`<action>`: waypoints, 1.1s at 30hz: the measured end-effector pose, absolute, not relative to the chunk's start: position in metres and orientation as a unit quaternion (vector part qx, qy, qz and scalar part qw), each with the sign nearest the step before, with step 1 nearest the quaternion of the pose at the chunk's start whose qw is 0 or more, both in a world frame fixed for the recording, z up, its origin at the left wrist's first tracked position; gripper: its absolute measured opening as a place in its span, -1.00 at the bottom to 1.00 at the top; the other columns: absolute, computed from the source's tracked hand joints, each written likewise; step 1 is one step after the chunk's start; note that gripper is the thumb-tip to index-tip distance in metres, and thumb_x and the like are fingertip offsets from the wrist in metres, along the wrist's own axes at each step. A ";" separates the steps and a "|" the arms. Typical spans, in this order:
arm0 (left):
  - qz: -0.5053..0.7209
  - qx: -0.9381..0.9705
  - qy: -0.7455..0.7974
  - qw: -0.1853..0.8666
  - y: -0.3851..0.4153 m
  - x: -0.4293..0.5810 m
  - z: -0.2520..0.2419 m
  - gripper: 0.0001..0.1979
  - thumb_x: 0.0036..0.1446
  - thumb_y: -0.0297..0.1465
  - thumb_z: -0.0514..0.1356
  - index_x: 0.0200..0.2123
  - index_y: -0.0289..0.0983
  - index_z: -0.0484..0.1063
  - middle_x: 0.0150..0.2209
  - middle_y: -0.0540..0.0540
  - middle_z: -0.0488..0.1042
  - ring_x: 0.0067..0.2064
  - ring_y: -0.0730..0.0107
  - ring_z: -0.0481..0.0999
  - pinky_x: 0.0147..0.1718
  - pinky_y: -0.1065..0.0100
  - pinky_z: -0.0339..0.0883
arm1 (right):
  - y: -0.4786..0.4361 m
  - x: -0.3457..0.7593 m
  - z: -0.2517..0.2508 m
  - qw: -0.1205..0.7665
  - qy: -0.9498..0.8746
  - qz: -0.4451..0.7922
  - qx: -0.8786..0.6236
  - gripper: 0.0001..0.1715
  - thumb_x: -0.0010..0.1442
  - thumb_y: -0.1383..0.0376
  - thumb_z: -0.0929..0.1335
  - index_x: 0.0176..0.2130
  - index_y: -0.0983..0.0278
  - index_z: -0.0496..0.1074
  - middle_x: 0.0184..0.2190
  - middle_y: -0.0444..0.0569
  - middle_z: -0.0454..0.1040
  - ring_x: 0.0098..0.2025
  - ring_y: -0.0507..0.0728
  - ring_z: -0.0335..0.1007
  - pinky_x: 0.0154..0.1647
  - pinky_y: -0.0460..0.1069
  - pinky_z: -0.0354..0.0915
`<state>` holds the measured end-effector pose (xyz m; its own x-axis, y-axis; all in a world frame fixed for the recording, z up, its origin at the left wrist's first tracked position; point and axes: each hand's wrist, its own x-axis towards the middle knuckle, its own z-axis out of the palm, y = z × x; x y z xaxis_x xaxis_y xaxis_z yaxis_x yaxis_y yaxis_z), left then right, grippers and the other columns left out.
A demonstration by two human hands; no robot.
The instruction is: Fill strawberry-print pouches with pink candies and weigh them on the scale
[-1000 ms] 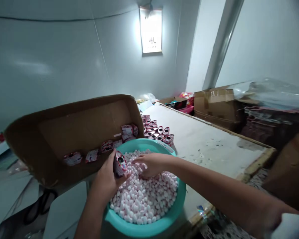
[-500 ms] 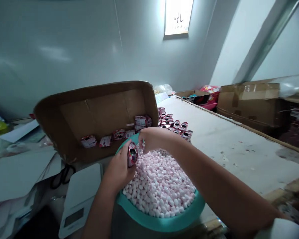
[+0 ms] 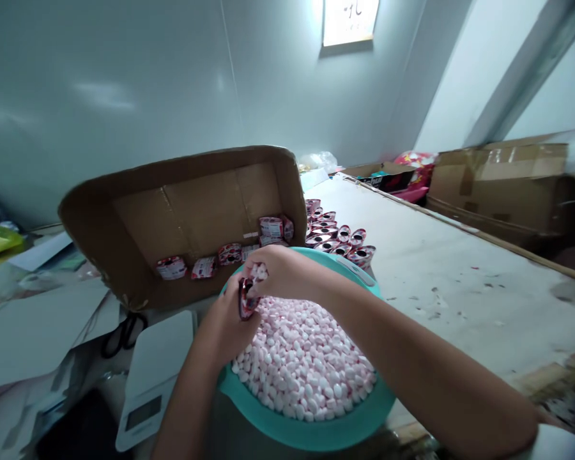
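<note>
My left hand (image 3: 227, 326) is wrapped round a small red-patterned packet (image 3: 247, 299) whose open end faces up, over the left side of a teal basin (image 3: 311, 437). Pale pink and white candies (image 3: 311, 358) fill much of the basin. Cupped against the packet's mouth, my right hand (image 3: 282, 271) holds several of these candies (image 3: 259, 273). Its fingertips are partly hidden behind the hand and packet. Upright open packets (image 3: 340, 236) of the same kind stand beyond the basin on the right.
Behind the basin, a tilted cardboard box (image 3: 196, 211) holds several packets (image 3: 204, 268). A white scale (image 3: 158, 364) and black scissors (image 3: 124, 335) lie to the left. The white table (image 3: 436, 255) stretches right, towards a larger carton (image 3: 498, 179).
My right hand has risen from the candies and moved left to the packet's mouth, with candies now showing in it. My left hand still holds the packet. The view has shifted slightly.
</note>
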<state>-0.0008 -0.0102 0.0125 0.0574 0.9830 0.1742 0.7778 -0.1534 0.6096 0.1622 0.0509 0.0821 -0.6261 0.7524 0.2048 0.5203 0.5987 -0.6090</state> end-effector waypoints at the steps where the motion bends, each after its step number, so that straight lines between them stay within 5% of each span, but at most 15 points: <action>1: 0.290 0.703 0.625 0.175 -0.010 -0.002 0.011 -0.34 0.00 -0.45 0.15 0.22 -0.16 0.15 0.08 -0.15 0.48 0.00 0.08 0.54 -0.15 0.24 0.39 | 0.050 0.163 0.081 0.246 -0.864 0.258 -0.355 -0.73 -0.05 0.44 0.52 -0.27 0.29 0.53 -0.34 -0.18 0.49 -0.32 -0.02 0.34 -0.37 -0.14 0.15; 6: 0.278 0.693 0.644 0.169 -0.012 -0.001 0.015 -0.38 0.02 -0.42 0.17 0.20 -0.15 0.17 0.04 -0.15 0.51 0.00 0.04 0.54 -0.13 0.21 0.39 | 0.044 0.167 0.065 0.308 -0.836 0.298 -0.342 -0.80 0.14 0.22 0.49 -0.35 0.31 0.49 -0.44 -0.17 0.44 -0.39 -0.02 0.28 -0.40 -0.11 0.09; 12: 0.306 0.702 0.615 0.189 -0.012 -0.001 0.017 -0.36 -0.02 -0.46 0.18 0.18 -0.21 0.18 0.02 -0.15 0.51 0.02 0.08 0.53 -0.05 0.20 0.39 | 0.042 0.170 0.051 0.388 -0.753 0.456 -0.272 -0.41 0.42 -0.06 0.15 -0.25 0.32 0.46 -0.28 0.01 0.52 -0.20 0.09 0.42 -0.17 -0.06 0.29; 15: 0.321 0.706 0.605 0.182 -0.012 -0.003 0.014 -0.34 -0.02 -0.45 0.19 0.20 -0.21 0.17 0.10 -0.17 0.47 0.07 0.07 0.50 0.02 0.18 0.36 | 0.048 0.172 0.049 0.419 -0.722 0.491 -0.249 -0.45 0.43 -0.02 0.14 -0.16 0.34 0.44 -0.18 0.07 0.52 -0.10 0.12 0.45 -0.04 -0.03 0.32; 20: 0.319 0.713 0.595 0.187 -0.013 -0.003 0.014 -0.39 0.02 -0.40 0.20 0.18 -0.21 0.17 0.07 -0.19 0.47 0.04 0.05 0.52 -0.04 0.18 0.38 | 0.062 0.181 0.045 0.354 -0.788 0.298 -0.405 -0.69 0.33 0.22 0.25 -0.33 0.33 0.46 -0.33 -0.03 0.51 -0.24 0.09 0.40 -0.20 -0.05 0.25; 23: 0.322 0.718 0.586 0.191 -0.013 -0.004 0.014 -0.40 0.02 -0.40 0.19 0.16 -0.21 0.15 0.04 -0.19 0.48 0.02 0.06 0.52 -0.07 0.19 0.38 | 0.064 0.183 0.046 0.311 -0.809 0.305 -0.394 -0.80 0.23 0.34 0.30 -0.33 0.33 0.53 -0.31 -0.06 0.53 -0.24 0.07 0.41 -0.22 -0.09 0.25; 33: 0.310 0.729 0.575 0.204 -0.014 -0.009 0.010 -0.46 0.03 -0.40 0.17 0.10 -0.18 0.10 -0.03 -0.14 0.47 -0.14 0.19 0.54 -0.26 0.30 0.36 | 0.051 0.181 0.054 0.268 -0.842 0.350 -0.311 -0.82 0.19 0.24 0.41 -0.32 0.28 0.59 -0.38 -0.09 0.51 -0.34 0.02 0.37 -0.36 -0.10 0.23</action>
